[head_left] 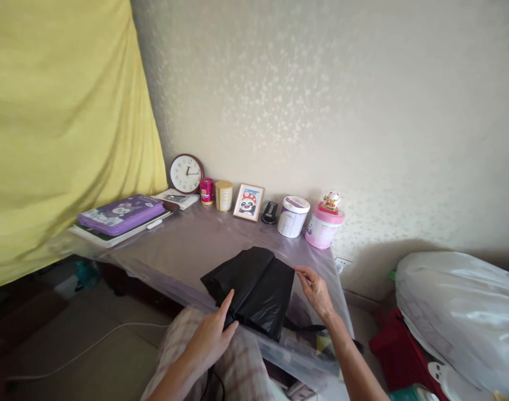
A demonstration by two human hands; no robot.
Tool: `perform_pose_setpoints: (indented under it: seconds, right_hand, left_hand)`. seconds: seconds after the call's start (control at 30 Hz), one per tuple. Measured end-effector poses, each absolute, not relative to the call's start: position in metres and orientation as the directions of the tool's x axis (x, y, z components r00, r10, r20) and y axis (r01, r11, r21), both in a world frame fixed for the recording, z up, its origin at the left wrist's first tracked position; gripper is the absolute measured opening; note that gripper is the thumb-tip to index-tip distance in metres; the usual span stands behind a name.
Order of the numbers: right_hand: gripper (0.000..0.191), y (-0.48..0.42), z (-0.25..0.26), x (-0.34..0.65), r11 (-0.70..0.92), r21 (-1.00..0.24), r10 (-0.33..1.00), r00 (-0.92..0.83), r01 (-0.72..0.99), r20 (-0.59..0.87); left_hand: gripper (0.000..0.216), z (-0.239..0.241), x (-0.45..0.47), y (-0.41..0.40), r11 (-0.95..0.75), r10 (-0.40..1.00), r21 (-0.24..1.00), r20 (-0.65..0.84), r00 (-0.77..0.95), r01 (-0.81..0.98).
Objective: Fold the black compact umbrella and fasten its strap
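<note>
Here, head view: one worktop (183, 245) against a pale patterned wall, covered with a clear film.
Black folded bag (254, 289): flat on the near right part of the worktop, with one corner hanging over the near edge, just above the lap in checked trousers (238, 367).
Left hand (210, 334): at the near edge of the black folded bag, thumb on top and pointing up, fingers closed around the edge from below.
Right hand (317, 289): at the far right corner of the black folded bag, fingers (301, 273) closed in a pinch on the edge there.
Back row by the wall, left to right: round clock (186, 173), small red tin (206, 191), yellow tin (224, 195), framed panda picture (248, 202), small black device (270, 213), white canister (293, 216), pink tub (323, 228) with a lucky cat figure (331, 201) on top.
Left end of the worktop: purple case (121, 214) on top of flat books, well apart from both hands.
Left side: yellow curtain (62, 128) hanging down to the worktop.
Right side: big white bag (459, 312) above a red crate (400, 356).
Floor: white cable (83, 351) running toward the lap.
</note>
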State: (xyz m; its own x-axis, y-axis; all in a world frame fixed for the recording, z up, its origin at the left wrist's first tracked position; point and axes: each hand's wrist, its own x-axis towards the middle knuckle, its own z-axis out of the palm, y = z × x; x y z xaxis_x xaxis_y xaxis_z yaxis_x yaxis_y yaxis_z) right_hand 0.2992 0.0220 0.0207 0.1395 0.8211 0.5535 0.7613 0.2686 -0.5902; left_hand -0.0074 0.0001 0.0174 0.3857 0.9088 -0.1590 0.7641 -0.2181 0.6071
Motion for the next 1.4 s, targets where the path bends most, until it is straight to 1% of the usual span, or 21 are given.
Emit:
perform_pose_setpoints:
  seconds: [0.1, 0.17, 0.27, 0.37, 0.43, 0.5, 0.67, 0.77, 0.93, 1.07, 1.23, 1.3, 1.4]
  right_hand:
    - [0.025, 0.010, 0.020, 0.298, 0.311, -0.520, 0.795, 0.081, 0.796, 0.601]
    - [0.023, 0.002, 0.019, 0.295, 0.338, -0.475, 0.780, 0.041, 0.813, 0.625]
    - [0.028, -0.008, 0.019, 0.285, 0.395, -0.407, 0.786, -0.074, 0.823, 0.614]
    - [0.036, -0.015, 0.021, 0.274, 0.452, -0.345, 0.806, -0.211, 0.823, 0.553]
    - [0.035, -0.015, 0.024, 0.268, 0.483, -0.326, 0.806, -0.267, 0.813, 0.529]
    - [0.032, -0.011, 0.029, 0.263, 0.513, -0.330, 0.793, -0.290, 0.792, 0.536]
    - [0.027, 0.010, 0.041, 0.249, 0.565, -0.389, 0.760, -0.276, 0.727, 0.588]
    - [0.024, 0.027, 0.046, 0.237, 0.583, -0.401, 0.741, -0.260, 0.707, 0.619]
    - [0.024, 0.053, 0.052, 0.215, 0.609, -0.384, 0.707, -0.256, 0.694, 0.659]
    - [0.025, 0.074, 0.054, 0.197, 0.622, -0.363, 0.684, -0.257, 0.693, 0.683]
    - [0.023, 0.094, 0.044, 0.175, 0.580, -0.288, 0.707, -0.295, 0.762, 0.643]
    - [0.023, 0.098, 0.038, 0.167, 0.551, -0.234, 0.732, -0.329, 0.801, 0.596]
    - [0.022, 0.102, 0.034, 0.159, 0.490, -0.122, 0.791, -0.381, 0.863, 0.479]
  left_hand:
    - [0.066, 0.025, -0.009, 0.000, -0.074, 0.882, 0.707, -0.283, 0.378, 0.703]
    - [0.068, 0.028, -0.009, 0.000, 0.009, 0.864, 0.763, -0.331, 0.379, 0.646]
    - [0.069, 0.028, -0.010, 0.000, 0.051, 0.864, 0.817, -0.325, 0.384, 0.575]
    - [0.070, 0.027, -0.010, 0.001, 0.074, 0.865, 0.843, -0.320, 0.386, 0.532]
    - [0.070, 0.027, -0.011, 0.001, 0.090, 0.861, 0.854, -0.325, 0.391, 0.512]
    - [0.070, 0.028, -0.011, 0.001, 0.092, 0.858, 0.851, -0.331, 0.393, 0.516]
    - [0.070, 0.031, -0.011, 0.000, 0.071, 0.857, 0.821, -0.341, 0.387, 0.567]
    - [0.068, 0.032, -0.011, 0.000, 0.048, 0.857, 0.797, -0.343, 0.386, 0.602]
    - [0.067, 0.033, -0.011, 0.001, 0.019, 0.865, 0.777, -0.328, 0.379, 0.629]
    - [0.065, 0.026, -0.012, 0.004, -0.082, 0.882, 0.723, -0.268, 0.387, 0.686]
    - [0.059, 0.008, -0.011, 0.006, -0.256, 0.911, 0.567, -0.130, 0.392, 0.783]
    - [0.057, 0.004, -0.010, 0.006, -0.292, 0.910, 0.502, -0.115, 0.397, 0.814]
    - [0.054, 0.004, -0.009, 0.005, -0.300, 0.912, 0.435, -0.129, 0.389, 0.849]
